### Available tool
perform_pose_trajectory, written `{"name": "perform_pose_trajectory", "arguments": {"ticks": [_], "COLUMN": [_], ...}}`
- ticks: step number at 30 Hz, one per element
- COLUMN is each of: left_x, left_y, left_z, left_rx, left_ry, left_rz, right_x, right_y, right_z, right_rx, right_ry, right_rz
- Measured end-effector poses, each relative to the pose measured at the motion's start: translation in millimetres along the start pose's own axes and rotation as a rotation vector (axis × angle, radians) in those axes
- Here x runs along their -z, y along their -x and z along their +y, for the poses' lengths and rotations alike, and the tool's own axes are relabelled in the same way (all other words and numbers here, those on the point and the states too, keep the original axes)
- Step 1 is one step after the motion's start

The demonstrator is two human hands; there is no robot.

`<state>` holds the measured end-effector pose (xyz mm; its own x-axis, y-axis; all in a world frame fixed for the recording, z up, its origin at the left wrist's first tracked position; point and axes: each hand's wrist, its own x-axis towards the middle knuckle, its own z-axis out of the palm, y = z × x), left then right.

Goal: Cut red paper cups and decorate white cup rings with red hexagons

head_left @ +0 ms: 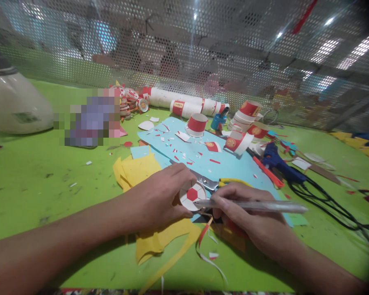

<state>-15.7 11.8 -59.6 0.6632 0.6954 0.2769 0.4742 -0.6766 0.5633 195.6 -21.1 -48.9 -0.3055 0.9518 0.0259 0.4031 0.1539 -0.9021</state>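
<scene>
My left hand (pixel 169 194) grips a small round white paper disc (pixel 187 206) by its left edge, thumb below and fingers above. On the disc are a red hexagon and thin dark lines running out to the rim. My right hand (pixel 249 209) is closed around a clear-barrelled pen (pixel 267 206), whose tip meets the disc just below the hexagon. Scissors with yellow-edged handles (pixel 233 181) lie behind the hands on a light blue sheet (pixel 160 137). Yellow paper pieces (pixel 141 168) and curled strips (pixel 206 235) lie around and under my hands.
Red and white paper cups (pixel 197 124) stand at the back, with long stacks of cups (pixel 178 98) lying behind. A blue glue gun (pixel 276 162) and its black cable (pixel 322 200) lie at right. A perforated metal screen (pixel 172 45) borders the green table (pixel 49 172).
</scene>
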Motion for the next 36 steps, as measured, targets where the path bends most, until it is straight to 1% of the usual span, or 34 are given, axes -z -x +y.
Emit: {"name": "perform_pose_trajectory", "arguments": {"ticks": [7,13,20,24,30,36], "left_x": [-0.9,-0.1,0.4,1.1,0.2,-1.6], "left_y": [0.0,0.5,-0.4,-0.4,0.6,0.6], "left_z": [-2.3,-1.7,0.0,1.3,-0.4,-2.1], "left_rx": [-0.011,-0.008,0.001,0.019,-0.003,-0.031], "left_ry": [0.003,-0.006,-0.026,-0.049,-0.031,-0.023], "left_rz": [0.001,-0.007,-0.031,-0.048,-0.029,-0.011], "right_x": [1.1,1.8,0.9,1.0,1.0,2.2], "right_y": [-0.6,-0.7,-0.1,-0.4,-0.6,0.3], "right_z": [-2.1,-2.4,-2.5,-3.8,-6.0,-4.3], "right_rx": [-0.030,-0.004,-0.011,-0.029,-0.049,-0.035], "right_ry": [0.066,0.042,0.010,0.050,0.085,0.041], "right_rz": [-0.017,-0.011,-0.007,-0.018,-0.028,-0.030]}}
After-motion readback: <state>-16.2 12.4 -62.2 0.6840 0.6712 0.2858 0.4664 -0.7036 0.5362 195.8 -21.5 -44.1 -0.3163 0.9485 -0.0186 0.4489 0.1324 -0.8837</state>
